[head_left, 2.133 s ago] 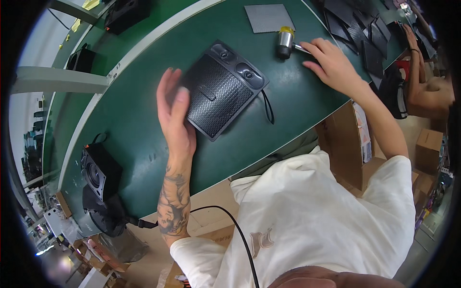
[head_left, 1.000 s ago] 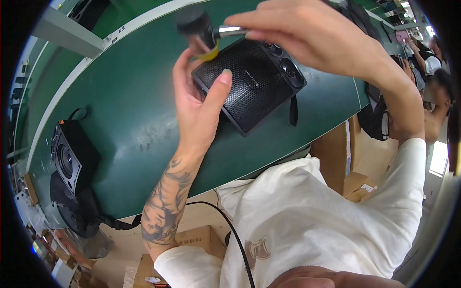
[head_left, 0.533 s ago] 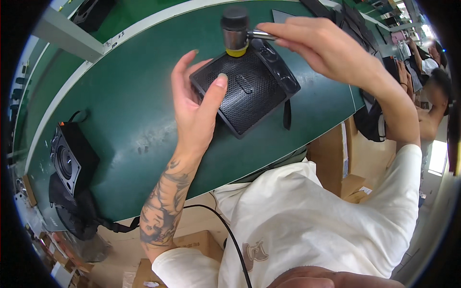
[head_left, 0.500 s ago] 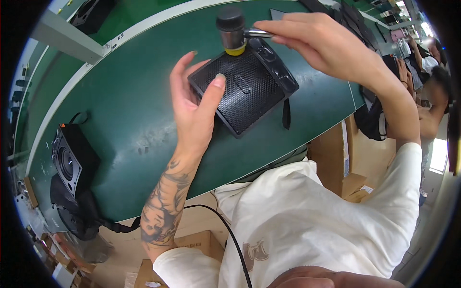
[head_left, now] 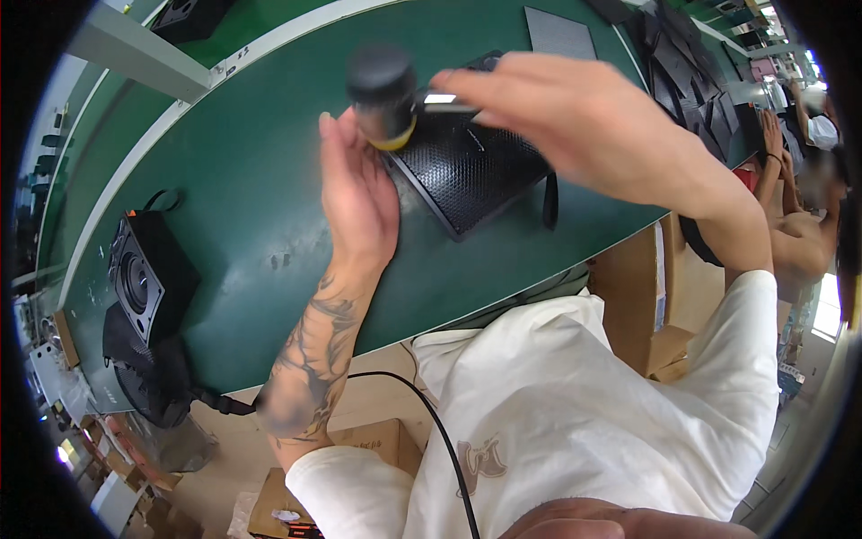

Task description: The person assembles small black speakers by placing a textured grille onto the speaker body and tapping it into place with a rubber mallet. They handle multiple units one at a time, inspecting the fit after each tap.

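A mallet [head_left: 382,85] with a black head and a yellow lower face is in my right hand [head_left: 588,130], its metal handle pinched in my fingers. The mallet head is blurred and sits over the left corner of a black speaker box [head_left: 476,171] with a mesh front. Whether the yellow face touches the box cannot be made out. My left hand [head_left: 359,202] stands against the box's left side, its fingers stretched upward, partly behind the mallet head. My right hand and the mallet hide the box's far part. A black strap [head_left: 550,202] hangs at its right side.
On the left of the green table [head_left: 260,296] stands another black speaker [head_left: 148,278], beside a black bag [head_left: 148,368]. A grey panel [head_left: 558,34] lies at the far side; several black panels [head_left: 682,76] are piled at right. People work beyond. Cardboard boxes [head_left: 620,296] stand below the table edge.
The mallet has moved left and nearer me, from the box's far edge to its left corner. My left thumb has left the mesh front, and that hand's fingers are now straighter.
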{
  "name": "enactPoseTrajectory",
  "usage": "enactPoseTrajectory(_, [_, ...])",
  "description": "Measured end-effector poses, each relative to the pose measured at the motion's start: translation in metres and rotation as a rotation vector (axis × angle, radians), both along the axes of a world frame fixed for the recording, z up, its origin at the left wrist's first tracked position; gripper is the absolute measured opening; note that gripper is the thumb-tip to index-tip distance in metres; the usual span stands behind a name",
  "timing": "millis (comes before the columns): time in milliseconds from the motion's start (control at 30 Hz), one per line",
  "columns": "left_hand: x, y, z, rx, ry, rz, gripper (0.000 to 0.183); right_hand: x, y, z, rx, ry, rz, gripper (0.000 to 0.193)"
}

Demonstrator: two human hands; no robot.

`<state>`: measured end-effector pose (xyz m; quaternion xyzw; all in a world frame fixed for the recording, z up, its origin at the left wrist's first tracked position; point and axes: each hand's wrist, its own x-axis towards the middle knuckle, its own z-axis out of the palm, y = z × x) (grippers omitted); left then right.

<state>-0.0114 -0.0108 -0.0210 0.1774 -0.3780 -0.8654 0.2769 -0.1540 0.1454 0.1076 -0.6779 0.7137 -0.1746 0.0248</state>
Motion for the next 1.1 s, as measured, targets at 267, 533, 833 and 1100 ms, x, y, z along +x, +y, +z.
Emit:
enactPoseTrajectory(267, [0.004,0.001,-0.002,-0.249,-0.078,-0.084,0.043,-0.011,0.022,0.019,-0.1,-0.044,0.023,0.041])
enactPoseTrajectory(533, [0.0,-0.001,0.004,-0.226,-0.142,-0.113,0.039,0.027,0.056,0.005,0.183,-0.09,0.027,0.058])
enactPoseTrajectory(833, [-0.001,-0.001,0.004,-0.278,-0.15,-0.115,0.038,-0.008,0.092,-0.002,-0.196,-0.198,-0.234,0.039])
enactPoseTrajectory(1100, [0.001,0.003,0.002,-0.653,-0.207,0.075,0.041,-0.011,0.123,-0.024,-0.214,-0.311,-0.289,0.034])
